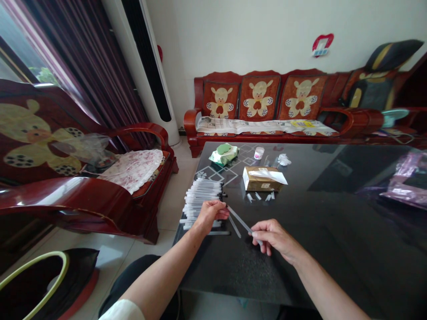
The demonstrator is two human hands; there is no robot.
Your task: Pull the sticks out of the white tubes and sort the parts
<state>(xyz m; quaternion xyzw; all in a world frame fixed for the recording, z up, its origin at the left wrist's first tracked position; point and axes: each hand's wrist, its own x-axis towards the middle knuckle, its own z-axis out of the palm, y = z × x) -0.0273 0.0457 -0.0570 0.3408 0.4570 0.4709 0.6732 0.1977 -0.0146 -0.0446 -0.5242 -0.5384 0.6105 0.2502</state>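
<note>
So from where I'm standing, the biggest thing here is a red wooden sofa (pixel 191 122) with teddy-bear backs; there's a yellow printed sheet (pixel 302 124) on its seat cover, but I can't read it from here. In front of it is a glossy black worktop (pixel 333 222) with white diamond outlines at the far left. On its left edge there's a fat pile of pale sticks (pixel 202 200), lying side by side, several dark ends pointing right. Right of that, a gold-brown box (pixel 254 185) has white paper on top and a little front label, too tiny to make out. Further back is a green-and-white pack (pixel 224 156). Left hand (pixel 212 211) is just beside the pile, pinching the dark end of one pen-like stick (pixel 239 218); right hand (pixel 269 235) has its lower end between thumb and fingers, so it slants over the worktop between them. Smaller stuff: a white jar (pixel 259 153) with pink print I can't read, and some pale little pieces (pixel 258 196) near the box.
</note>
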